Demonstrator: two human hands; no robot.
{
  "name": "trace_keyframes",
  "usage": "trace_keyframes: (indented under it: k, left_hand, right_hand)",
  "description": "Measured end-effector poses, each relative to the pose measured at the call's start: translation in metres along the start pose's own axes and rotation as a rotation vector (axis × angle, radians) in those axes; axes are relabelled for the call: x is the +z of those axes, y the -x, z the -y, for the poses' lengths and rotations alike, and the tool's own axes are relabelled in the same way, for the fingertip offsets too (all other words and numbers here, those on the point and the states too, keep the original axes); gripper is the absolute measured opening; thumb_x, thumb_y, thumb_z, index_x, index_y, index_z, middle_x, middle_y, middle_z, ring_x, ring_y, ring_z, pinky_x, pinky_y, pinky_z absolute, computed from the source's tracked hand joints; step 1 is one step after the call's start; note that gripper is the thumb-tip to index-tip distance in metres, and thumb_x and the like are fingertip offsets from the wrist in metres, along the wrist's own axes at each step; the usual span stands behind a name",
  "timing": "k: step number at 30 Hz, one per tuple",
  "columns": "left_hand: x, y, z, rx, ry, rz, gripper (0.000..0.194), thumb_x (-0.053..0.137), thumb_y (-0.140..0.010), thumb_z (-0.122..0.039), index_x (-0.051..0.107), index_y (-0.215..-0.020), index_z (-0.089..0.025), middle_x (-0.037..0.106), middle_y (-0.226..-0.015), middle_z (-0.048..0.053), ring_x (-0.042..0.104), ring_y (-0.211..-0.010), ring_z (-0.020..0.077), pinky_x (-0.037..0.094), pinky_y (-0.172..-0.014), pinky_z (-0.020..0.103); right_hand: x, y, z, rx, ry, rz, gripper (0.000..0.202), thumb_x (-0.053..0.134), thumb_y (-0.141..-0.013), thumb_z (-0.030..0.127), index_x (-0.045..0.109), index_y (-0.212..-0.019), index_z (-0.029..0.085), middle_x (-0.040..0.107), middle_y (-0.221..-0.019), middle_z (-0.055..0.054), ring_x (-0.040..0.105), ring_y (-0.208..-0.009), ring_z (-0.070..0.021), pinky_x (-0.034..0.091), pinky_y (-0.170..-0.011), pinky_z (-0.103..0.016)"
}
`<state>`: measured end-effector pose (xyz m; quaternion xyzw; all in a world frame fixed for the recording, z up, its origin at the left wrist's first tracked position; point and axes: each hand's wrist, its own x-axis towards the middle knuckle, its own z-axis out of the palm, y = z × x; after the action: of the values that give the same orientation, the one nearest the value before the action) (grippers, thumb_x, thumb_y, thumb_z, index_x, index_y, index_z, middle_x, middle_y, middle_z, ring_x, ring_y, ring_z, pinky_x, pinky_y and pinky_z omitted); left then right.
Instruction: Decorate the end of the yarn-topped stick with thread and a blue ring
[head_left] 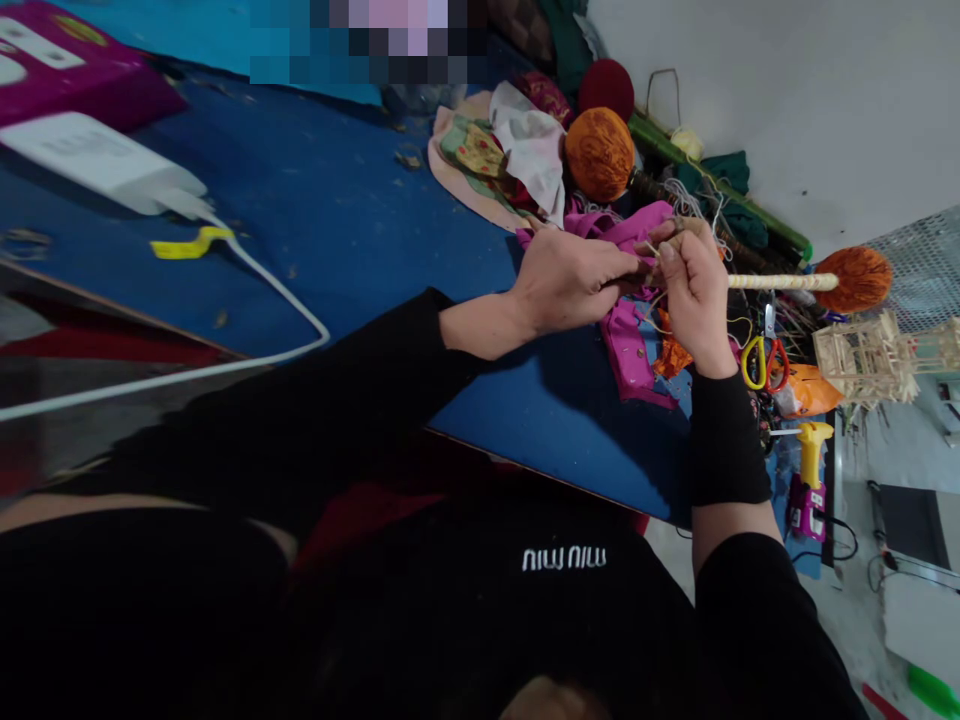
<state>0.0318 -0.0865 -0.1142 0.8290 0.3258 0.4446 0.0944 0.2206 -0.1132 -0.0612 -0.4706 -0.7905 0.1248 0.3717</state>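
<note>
My left hand [566,280] reaches in from the left, fingers closed around something dark and thin that I cannot make out. Facing it, my right hand [694,280] pinches a thin pale strand [651,250] between thumb and fingers. A stick wrapped in cream and yellow [780,282] extends right from behind my right hand to an orange ball [862,279]; whether the hand grips it is hidden. Magenta cloth [630,228] lies behind both hands, and a magenta piece [630,355] lies just below them on the blue table [360,220].
Another orange ball [600,154] and patterned cloth [476,150] lie behind. Scissors [765,355], a yellow glue gun [814,450] and a bamboo frame [855,360] stand right. A white charger [105,160] trails its cable across the left side.
</note>
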Motion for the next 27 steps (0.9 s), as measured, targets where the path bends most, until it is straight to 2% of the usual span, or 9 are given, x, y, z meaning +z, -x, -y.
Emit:
trace_keyframes:
  k: [3,6,8,10,13,15,18,23,27]
  left_hand:
    - [-0.004,-0.002,0.000,-0.057,0.074,0.020,0.028,0.062,-0.092,-0.032,0.085,-0.107,-0.029,0.084,-0.091,0.002,0.075,-0.079,0.0188,0.048,-0.069,0.029]
    - [-0.010,-0.005,-0.002,-0.148,0.166,0.037,0.028,0.065,-0.089,-0.034,0.085,-0.109,-0.032,0.084,-0.095,-0.001,0.077,-0.085,0.0195,0.049,-0.072,0.028]
    - [-0.015,-0.007,-0.002,-0.209,0.213,0.042,0.027,0.067,-0.088,-0.035,0.085,-0.109,-0.032,0.084,-0.094,-0.001,0.076,-0.085,0.0199,0.049,-0.071,0.028]
    - [-0.019,-0.009,-0.001,-0.260,0.258,0.037,0.027,0.068,-0.087,-0.034,0.085,-0.108,-0.031,0.084,-0.091,-0.001,0.075,-0.082,0.0197,0.050,-0.071,0.028]
    - [-0.025,-0.013,0.004,-0.313,0.323,0.024,0.026,0.071,-0.085,-0.033,0.086,-0.105,-0.027,0.084,-0.090,0.002,0.075,-0.082,0.0205,0.053,-0.072,0.029]
    - [-0.029,-0.016,0.009,-0.337,0.366,0.031,0.026,0.073,-0.082,-0.031,0.087,-0.103,-0.026,0.084,-0.092,0.003,0.074,-0.082,0.0214,0.056,-0.075,0.031]
    - [-0.037,-0.019,0.016,-0.368,0.433,0.045,0.026,0.076,-0.079,-0.031,0.087,-0.101,-0.024,0.084,-0.095,0.004,0.074,-0.085,0.0222,0.058,-0.079,0.033]
    - [-0.053,-0.021,0.017,-0.391,0.491,0.113,0.024,0.081,-0.076,-0.034,0.085,-0.098,-0.025,0.084,-0.096,0.001,0.071,-0.088,0.0226,0.059,-0.084,0.034]
    - [-0.060,-0.019,0.021,-0.386,0.506,0.169,0.028,0.083,-0.076,-0.037,0.085,-0.100,-0.023,0.083,-0.088,0.002,0.069,-0.081,0.0199,0.059,-0.079,0.033]
  right_hand:
    - [-0.010,-0.001,0.007,0.043,-0.097,-0.093,0.041,0.050,-0.103,0.055,0.059,-0.080,0.023,0.064,-0.109,-0.005,0.062,-0.113,-0.0188,0.055,-0.102,-0.042]
    - [-0.039,0.000,0.016,0.192,-0.327,-0.160,0.039,0.063,-0.096,0.053,0.055,-0.072,0.023,0.067,-0.095,-0.002,0.062,-0.079,-0.0120,0.056,-0.077,-0.031]
    - [-0.067,0.005,0.021,0.318,-0.458,-0.094,0.035,0.072,-0.089,0.049,0.056,-0.071,0.023,0.065,-0.080,0.001,0.048,-0.052,-0.0066,0.047,-0.055,-0.027]
    - [-0.100,0.013,0.021,0.385,-0.491,-0.043,0.031,0.077,-0.082,0.045,0.060,-0.070,0.022,0.066,-0.075,0.003,0.034,-0.040,-0.0030,0.036,-0.043,-0.027]
    - [-0.147,0.035,0.008,0.420,-0.333,-0.128,0.021,0.081,-0.076,0.033,0.067,-0.069,0.019,0.069,-0.074,-0.002,0.036,-0.040,-0.0030,0.020,-0.041,-0.028]
    - [-0.172,0.051,-0.008,0.445,-0.229,-0.253,0.015,0.080,-0.073,0.023,0.067,-0.066,0.019,0.066,-0.069,-0.002,0.036,-0.041,-0.0040,0.013,-0.044,-0.029]
    - [-0.194,0.068,-0.033,0.479,-0.113,-0.475,0.016,0.069,-0.075,0.014,0.063,-0.062,0.020,0.062,-0.064,0.000,0.033,-0.041,-0.0055,0.016,-0.046,-0.031]
    - [-0.195,0.062,-0.061,0.484,0.051,-0.945,0.028,0.048,-0.093,0.010,0.047,-0.068,0.023,0.052,-0.065,0.005,0.027,-0.044,-0.0062,0.020,-0.048,-0.028]
    - [-0.194,0.051,-0.076,0.368,0.079,-1.130,0.030,0.048,-0.094,0.007,0.044,-0.070,0.024,0.041,-0.068,0.007,0.037,-0.053,-0.0070,0.035,-0.056,-0.024]
